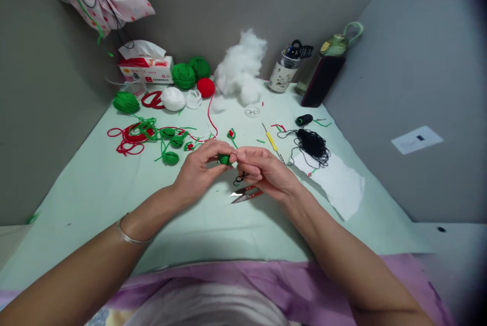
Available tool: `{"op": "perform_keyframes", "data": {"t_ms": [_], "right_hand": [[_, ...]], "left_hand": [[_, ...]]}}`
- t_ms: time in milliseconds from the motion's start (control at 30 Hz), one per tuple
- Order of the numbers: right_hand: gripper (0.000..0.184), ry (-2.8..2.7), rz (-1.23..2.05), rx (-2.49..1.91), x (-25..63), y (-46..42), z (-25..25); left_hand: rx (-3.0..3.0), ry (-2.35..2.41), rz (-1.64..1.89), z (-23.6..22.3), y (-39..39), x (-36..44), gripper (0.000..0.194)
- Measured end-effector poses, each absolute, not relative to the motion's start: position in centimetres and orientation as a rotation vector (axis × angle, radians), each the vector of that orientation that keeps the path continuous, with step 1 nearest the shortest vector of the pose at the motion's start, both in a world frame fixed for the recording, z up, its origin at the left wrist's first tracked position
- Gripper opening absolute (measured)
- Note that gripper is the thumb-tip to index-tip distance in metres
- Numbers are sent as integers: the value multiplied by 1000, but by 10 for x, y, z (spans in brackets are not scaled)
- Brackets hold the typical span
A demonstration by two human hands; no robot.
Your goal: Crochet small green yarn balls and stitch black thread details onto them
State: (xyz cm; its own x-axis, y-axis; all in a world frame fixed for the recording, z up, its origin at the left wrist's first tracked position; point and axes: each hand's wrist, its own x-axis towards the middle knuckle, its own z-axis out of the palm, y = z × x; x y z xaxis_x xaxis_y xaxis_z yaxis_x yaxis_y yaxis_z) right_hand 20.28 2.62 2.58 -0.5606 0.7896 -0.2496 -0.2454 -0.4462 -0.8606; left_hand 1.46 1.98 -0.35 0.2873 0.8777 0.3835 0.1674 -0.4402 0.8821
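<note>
A small green crocheted piece [223, 159] is gripped between the thumb and fingers of the left hand [198, 168] above the middle of a cloth-covered desk [182, 242]. The fingertips of the right hand [268, 169] are drawn together at the piece's right edge — what is pinched between them cannot be made out — and a loop of black thread [239, 179] is seen hanging below. Orange-handled snips [245, 196] are partly covered by the right hand. Just beyond the hands, a red-and-green piece [231, 134] is laid flat, with a yellow-handled hook [271, 139] to its right. More green crocheted pieces [170, 158] are clustered left of the left hand, near tangled red yarn [135, 134]. To the right, a black yarn tangle [314, 146] is rested partly on a white sheet [342, 189]. Along the back, a tissue box [154, 72], green yarn balls [183, 76], a red ball [206, 88], fluffy white stuffing [245, 64], a cup of pens [282, 77] and a bottle [337, 44] are lined up — the last partly hidden by a dark slab [323, 81].
</note>
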Motion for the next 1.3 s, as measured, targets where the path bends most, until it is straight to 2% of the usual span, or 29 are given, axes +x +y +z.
{"op": "perform_keyframes", "data": {"t_ms": [133, 300, 433, 533, 600, 733, 867, 967, 1133, 1300], "right_hand": [[24, -1044, 2008, -890, 205, 28, 29], [28, -1415, 1820, -950, 218, 27, 39], [26, -1615, 1351, -1100, 227, 25, 45], [26, -1591, 966, -1176, 231, 26, 47], [30, -1576, 946, -1184, 232, 27, 48], [29, -1605, 1241, -1117, 228, 25, 46], [18, -1581, 1341, -1103, 221, 19, 42], [13, -1632, 1166, -1155, 218, 17, 39], [10, -1815, 621, -1125, 217, 18, 34], [14, -1894, 559, -1126, 214, 15, 33]], "left_hand": [[1668, 954, 1120, -5, 18, 18, 11], [1349, 976, 1016, -2, 20, 17, 32], [1207, 917, 1049, 4, 23, 10, 43], [1130, 884, 1047, 9, 24, 5, 40], [1065, 844, 1048, 11, 25, 4, 36], [1005, 813, 1094, 13, 26, 5, 32], [963, 847, 1128, 12, 28, 6, 34], [952, 847, 1139, 10, 28, 6, 28], [973, 849, 1128, 10, 27, 5, 29], [968, 892, 1113, 13, 26, 6, 32]]}}
